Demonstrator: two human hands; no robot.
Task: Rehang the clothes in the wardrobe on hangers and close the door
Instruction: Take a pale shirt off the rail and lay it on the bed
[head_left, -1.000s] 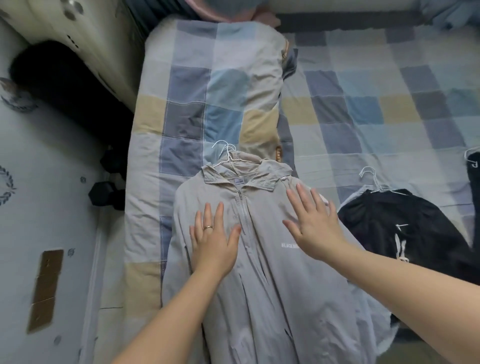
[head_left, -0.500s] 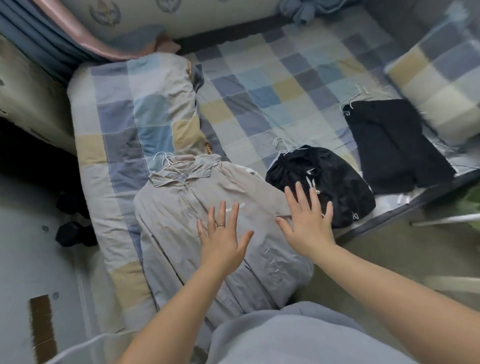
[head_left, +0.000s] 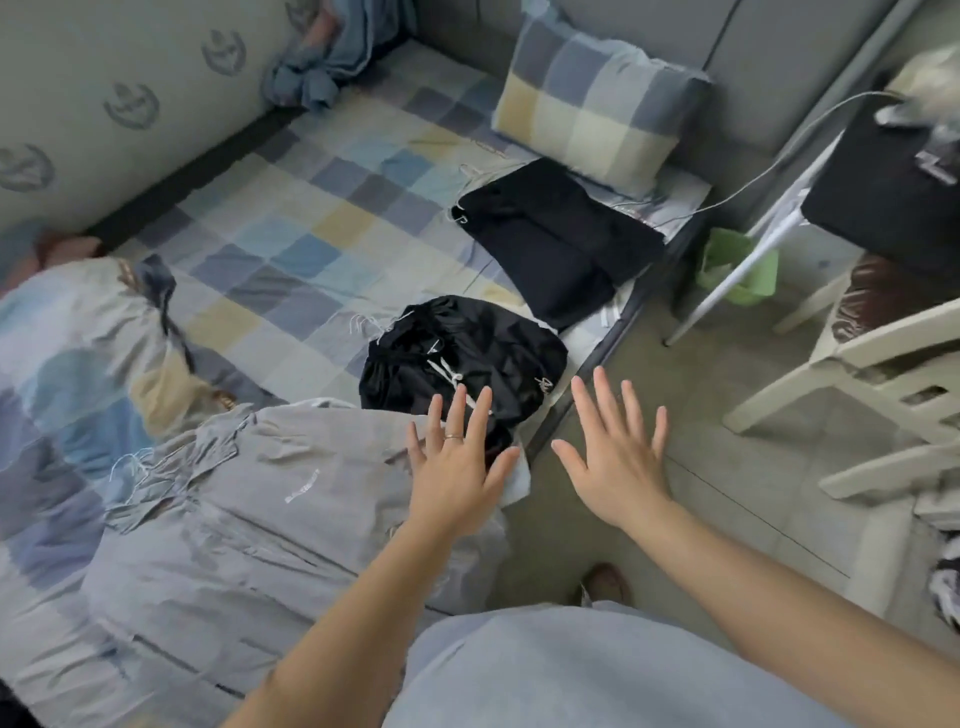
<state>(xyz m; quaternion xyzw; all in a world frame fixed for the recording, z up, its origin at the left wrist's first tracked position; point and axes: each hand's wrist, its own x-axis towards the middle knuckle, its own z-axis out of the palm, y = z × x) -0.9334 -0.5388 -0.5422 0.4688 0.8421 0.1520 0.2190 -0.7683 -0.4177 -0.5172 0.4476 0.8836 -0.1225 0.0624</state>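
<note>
- The left hand (head_left: 457, 478) has straight, spread fingers and holds nothing. It is palm down over the right edge of the grey jacket (head_left: 249, 519), with its fingertips over the black jacket (head_left: 467, 353). Whether it touches either cannot be told. A ring (head_left: 453, 436) sits on 1 finger.
- The right hand (head_left: 618, 462) is also spread flat and empty, above the floor (head_left: 727, 493) just beside the bed edge.
- The grey jacket lies front up on the bed (head_left: 311, 208), its hem toward the person, with a white wire hanger (head_left: 130, 465) at its collar.
- The black jacket lies crumpled on the bed, touching the grey jacket's far edge, with a 2nd hanger (head_left: 363, 325) at its top.
- A black garment (head_left: 556, 239) lies folded flat farther along the bed, its far end touching a checked pillow (head_left: 592, 109).
- A green bin (head_left: 737, 265) and a white chair (head_left: 883, 374) stand on the floor to the right, well apart from the 2 hands.
</note>
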